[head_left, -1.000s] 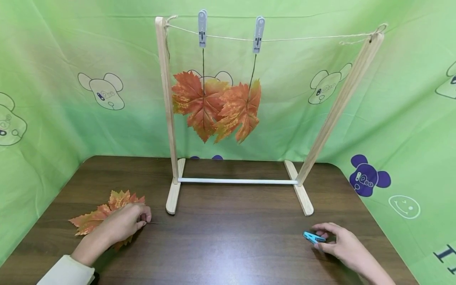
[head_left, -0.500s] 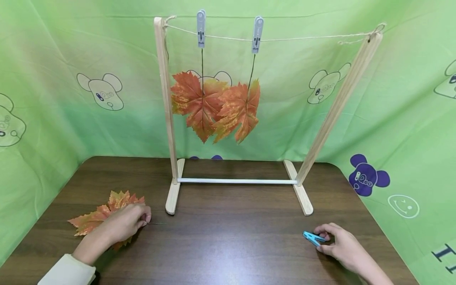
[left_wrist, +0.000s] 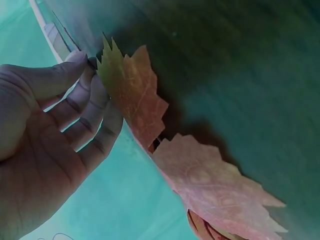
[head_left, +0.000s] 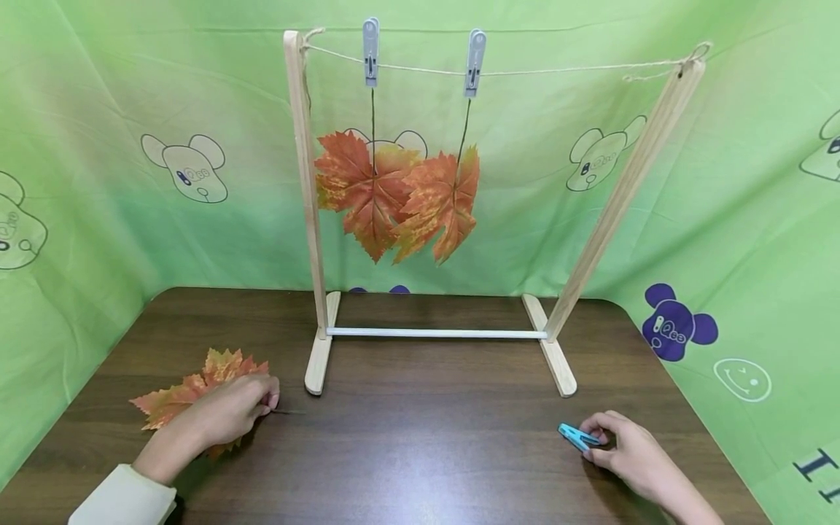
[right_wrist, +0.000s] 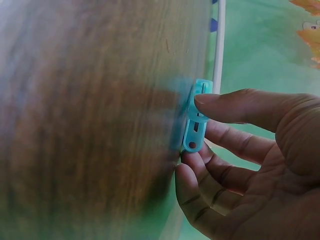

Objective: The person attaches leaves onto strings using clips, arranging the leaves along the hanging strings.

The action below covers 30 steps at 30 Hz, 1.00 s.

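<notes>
On the left of the table, my left hand (head_left: 232,408) pinches the thin dark stem (head_left: 289,413) of an orange-red maple leaf (head_left: 173,399). The forearm covers part of that leaf; the left wrist view shows its jagged lobes (left_wrist: 200,175) spreading away from the fingers. Over at the right, my right hand (head_left: 626,452) holds a light blue clothespin (head_left: 577,437) low over the tabletop. In the right wrist view the thumb lies across the clothespin (right_wrist: 194,135), with the other fingers curled behind and below it.
A wooden frame stands at the back, its left post (head_left: 307,182) and right post (head_left: 626,197) joined by a string (head_left: 558,71) and a white rod (head_left: 433,333). Grey clothespins (head_left: 371,51) hold two maple leaves (head_left: 374,193) on the string. Green printed cloth (head_left: 512,182) encloses the table (head_left: 407,423).
The leaf under my left hand has shifted slightly, its outer tip a little to the right. My right fingers have settled closer on the blue clothespin, which has tilted a little.
</notes>
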Each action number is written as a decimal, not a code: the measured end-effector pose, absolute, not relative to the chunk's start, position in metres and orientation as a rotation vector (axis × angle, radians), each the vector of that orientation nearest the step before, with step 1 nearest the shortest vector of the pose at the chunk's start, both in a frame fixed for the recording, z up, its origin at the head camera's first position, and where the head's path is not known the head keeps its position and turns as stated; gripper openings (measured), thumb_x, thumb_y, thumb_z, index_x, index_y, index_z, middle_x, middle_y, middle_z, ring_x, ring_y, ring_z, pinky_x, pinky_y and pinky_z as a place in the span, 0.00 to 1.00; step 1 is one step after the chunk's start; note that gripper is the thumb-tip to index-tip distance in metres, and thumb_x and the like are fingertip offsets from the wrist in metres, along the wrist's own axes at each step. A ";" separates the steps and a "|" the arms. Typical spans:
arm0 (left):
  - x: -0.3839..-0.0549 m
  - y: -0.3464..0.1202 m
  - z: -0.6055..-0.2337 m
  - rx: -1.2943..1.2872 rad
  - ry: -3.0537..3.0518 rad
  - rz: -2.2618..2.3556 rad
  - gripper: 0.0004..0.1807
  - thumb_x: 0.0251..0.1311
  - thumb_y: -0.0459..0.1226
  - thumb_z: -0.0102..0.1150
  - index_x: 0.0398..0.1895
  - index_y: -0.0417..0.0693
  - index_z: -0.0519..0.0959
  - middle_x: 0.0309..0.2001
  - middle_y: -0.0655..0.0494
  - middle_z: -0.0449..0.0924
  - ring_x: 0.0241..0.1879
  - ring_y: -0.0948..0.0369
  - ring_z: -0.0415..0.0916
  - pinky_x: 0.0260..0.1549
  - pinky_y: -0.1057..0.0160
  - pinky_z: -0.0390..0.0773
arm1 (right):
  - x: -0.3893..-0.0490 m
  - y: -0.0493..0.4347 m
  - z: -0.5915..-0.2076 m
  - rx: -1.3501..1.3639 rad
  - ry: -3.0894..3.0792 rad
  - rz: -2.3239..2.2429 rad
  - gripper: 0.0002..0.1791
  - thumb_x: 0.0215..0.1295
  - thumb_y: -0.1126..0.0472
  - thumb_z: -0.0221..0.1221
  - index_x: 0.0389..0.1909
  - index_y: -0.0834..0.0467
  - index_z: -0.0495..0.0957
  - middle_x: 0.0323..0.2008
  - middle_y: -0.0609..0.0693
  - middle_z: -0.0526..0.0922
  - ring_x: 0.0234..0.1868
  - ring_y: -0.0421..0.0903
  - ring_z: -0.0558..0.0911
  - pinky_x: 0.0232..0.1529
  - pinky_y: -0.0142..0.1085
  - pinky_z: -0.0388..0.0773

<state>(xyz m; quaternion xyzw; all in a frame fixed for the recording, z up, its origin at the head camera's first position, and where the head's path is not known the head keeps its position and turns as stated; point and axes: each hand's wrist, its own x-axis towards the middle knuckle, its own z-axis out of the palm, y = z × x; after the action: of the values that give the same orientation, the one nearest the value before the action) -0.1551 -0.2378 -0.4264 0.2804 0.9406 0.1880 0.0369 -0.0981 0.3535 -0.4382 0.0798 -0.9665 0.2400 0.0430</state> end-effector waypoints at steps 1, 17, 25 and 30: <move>-0.155 -0.237 -0.425 0.851 2.879 0.586 0.20 0.60 0.18 0.60 0.28 0.55 0.72 0.28 0.66 0.67 0.28 0.71 0.62 0.25 0.70 0.64 | -0.098 0.354 -0.439 0.250 -2.951 0.736 0.16 0.46 0.69 0.76 0.32 0.52 0.82 0.30 0.40 0.72 0.33 0.28 0.68 0.33 0.30 0.68; -0.159 -0.236 -0.416 0.903 2.851 0.568 0.12 0.61 0.23 0.65 0.36 0.50 0.83 0.35 0.64 0.84 0.36 0.68 0.80 0.33 0.64 0.82 | -0.096 0.354 -0.437 0.223 -2.888 0.772 0.15 0.47 0.72 0.70 0.34 0.52 0.83 0.31 0.39 0.75 0.32 0.27 0.69 0.32 0.29 0.69; -0.157 -0.232 -0.412 0.968 2.851 0.581 0.10 0.63 0.25 0.66 0.37 0.50 0.86 0.37 0.64 0.85 0.38 0.63 0.84 0.36 0.61 0.85 | -0.097 0.352 -0.434 0.228 -2.784 0.895 0.14 0.53 0.77 0.68 0.38 0.59 0.86 0.33 0.41 0.77 0.33 0.26 0.72 0.32 0.25 0.77; -0.156 -0.228 -0.407 0.991 2.844 0.605 0.10 0.63 0.25 0.66 0.38 0.50 0.86 0.38 0.64 0.84 0.39 0.63 0.84 0.37 0.62 0.85 | -0.099 0.351 -0.429 0.264 -2.709 1.013 0.13 0.57 0.76 0.67 0.41 0.61 0.86 0.34 0.37 0.79 0.35 0.27 0.74 0.34 0.21 0.76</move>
<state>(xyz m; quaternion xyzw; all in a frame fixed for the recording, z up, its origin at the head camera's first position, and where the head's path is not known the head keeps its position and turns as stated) -0.1561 -0.2285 -0.4069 0.3224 0.9253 0.1967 0.0346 -0.0986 0.3513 -0.4294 0.0903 -0.9262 0.3463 0.1183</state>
